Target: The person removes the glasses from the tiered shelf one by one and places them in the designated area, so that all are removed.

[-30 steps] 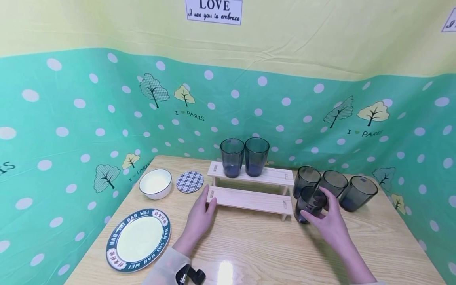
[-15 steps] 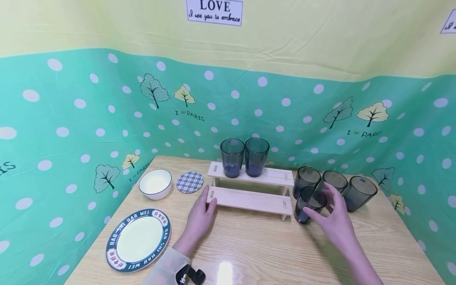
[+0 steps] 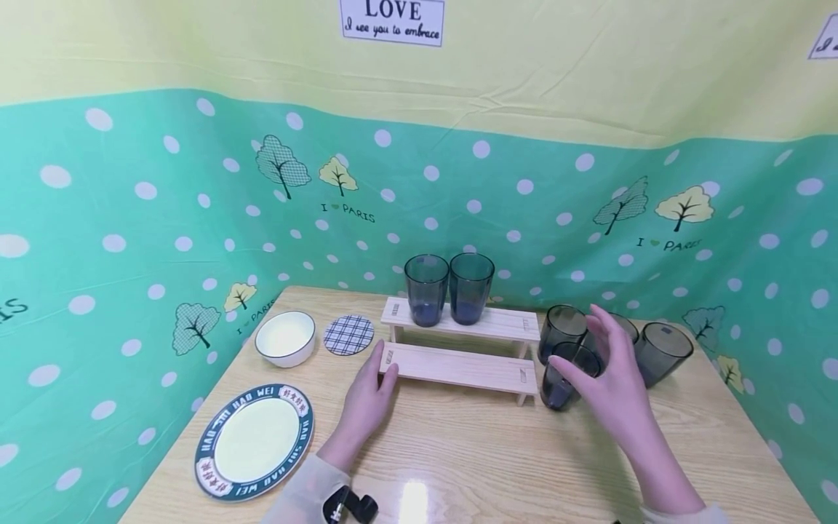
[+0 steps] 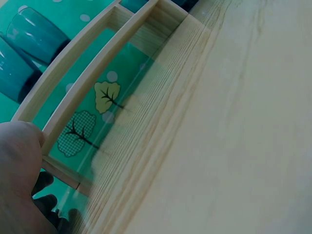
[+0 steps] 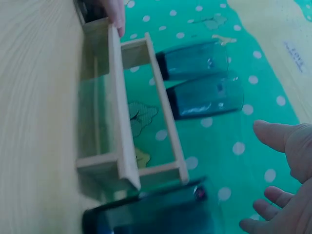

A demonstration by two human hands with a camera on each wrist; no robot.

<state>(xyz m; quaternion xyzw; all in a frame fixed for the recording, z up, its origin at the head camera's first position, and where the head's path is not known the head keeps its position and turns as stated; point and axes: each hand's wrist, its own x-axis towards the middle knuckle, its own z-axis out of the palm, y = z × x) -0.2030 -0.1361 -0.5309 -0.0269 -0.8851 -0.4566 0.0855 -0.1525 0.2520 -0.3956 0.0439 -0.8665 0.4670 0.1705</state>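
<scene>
A two-tier wooden shelf (image 3: 458, 369) stands on the table, and my left hand (image 3: 369, 397) grips the left end of its lower board. In the left wrist view the thumb lies over the board's edge, the fingers bent at its end. Two dark blue drinking glasses (image 3: 427, 291) stand upright side by side on the upper board. To the shelf's right, my right hand (image 3: 615, 371) hovers with thumb and fingers spread, holding nothing. Below and behind it is the nearest dark glass (image 3: 556, 391), partly covered by the hand. The right wrist view shows a glass (image 5: 146, 214) beside the shelf's end.
More dark glasses stand at the right: one behind the nearest (image 3: 561, 327), one half hidden by my fingers, and one farther right (image 3: 663, 356). Left of the shelf are a checked coaster (image 3: 349, 335), a white bowl (image 3: 286, 335) and a rimmed plate (image 3: 255, 442). A polka-dot cloth (image 3: 419, 182) hangs behind.
My right hand has let go of the nearest glass and lifted up off it, its fingers spreading. The glass stays beside the shelf. My left hand has not moved.
</scene>
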